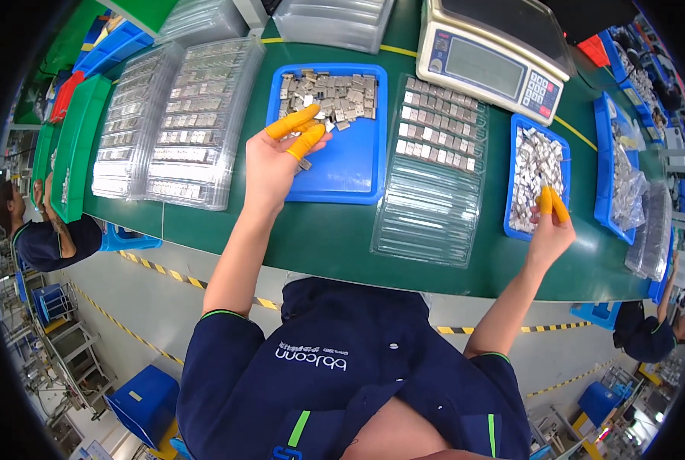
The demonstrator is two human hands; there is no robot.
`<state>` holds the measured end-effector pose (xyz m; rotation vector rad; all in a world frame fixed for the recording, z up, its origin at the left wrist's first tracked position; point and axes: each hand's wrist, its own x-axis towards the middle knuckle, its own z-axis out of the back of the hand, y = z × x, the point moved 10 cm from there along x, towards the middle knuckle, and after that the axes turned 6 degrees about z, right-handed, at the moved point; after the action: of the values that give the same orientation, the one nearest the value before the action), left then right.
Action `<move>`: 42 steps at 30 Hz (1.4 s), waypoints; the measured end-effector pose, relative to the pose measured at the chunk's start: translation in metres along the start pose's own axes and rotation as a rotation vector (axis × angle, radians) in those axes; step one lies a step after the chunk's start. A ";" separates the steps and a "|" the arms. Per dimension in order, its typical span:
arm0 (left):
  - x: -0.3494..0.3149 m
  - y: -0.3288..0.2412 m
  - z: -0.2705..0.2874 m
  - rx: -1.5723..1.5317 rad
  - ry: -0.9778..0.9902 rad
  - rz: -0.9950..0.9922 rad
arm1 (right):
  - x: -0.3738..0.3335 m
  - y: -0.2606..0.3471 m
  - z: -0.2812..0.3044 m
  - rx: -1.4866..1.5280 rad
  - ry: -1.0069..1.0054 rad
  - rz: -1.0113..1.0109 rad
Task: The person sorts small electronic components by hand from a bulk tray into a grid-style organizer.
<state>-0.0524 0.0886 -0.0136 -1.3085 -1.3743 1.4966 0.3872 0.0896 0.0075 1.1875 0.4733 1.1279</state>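
Metal parts (350,92): too many to count, heaped in the upper half of one large blue tray (335,172), its lower half mostly bare.
Left hand (272,167): one, over the left side of that tray; the covered fingers curl close together at the edge of the heap. I cannot tell whether they pinch a part.
Right hand (551,236): one, at the lower right of one small blue tray (512,172); two covered fingers lie close together, tips down over the contents. Whether a piece is gripped, I cannot tell.
Yellow finger covers (309,141): at least two on the left hand, two on the right.
Silver-white pieces (538,165): uncounted, filling most of the small tray.
Clear slotted tray (428,218): one, between the blue trays; several rows of parts fill its upper portion, the lower slots bare.
Filled clear trays (237,130): two piles side by side at left.
Other clear stacks (335,23): two along the far edge.
Scale (473,57): one, beyond the small tray.
Desk (319,238): one, green.
Co-workers (55,241): two, one at each side.
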 end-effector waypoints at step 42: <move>-0.057 0.040 -0.111 0.046 0.453 0.042 | -0.098 0.062 -0.110 0.275 0.490 -0.116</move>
<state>0.0725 0.0558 -0.0319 -1.5380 -1.0187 1.1538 0.2318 0.0543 -0.0005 1.0941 1.0867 1.2808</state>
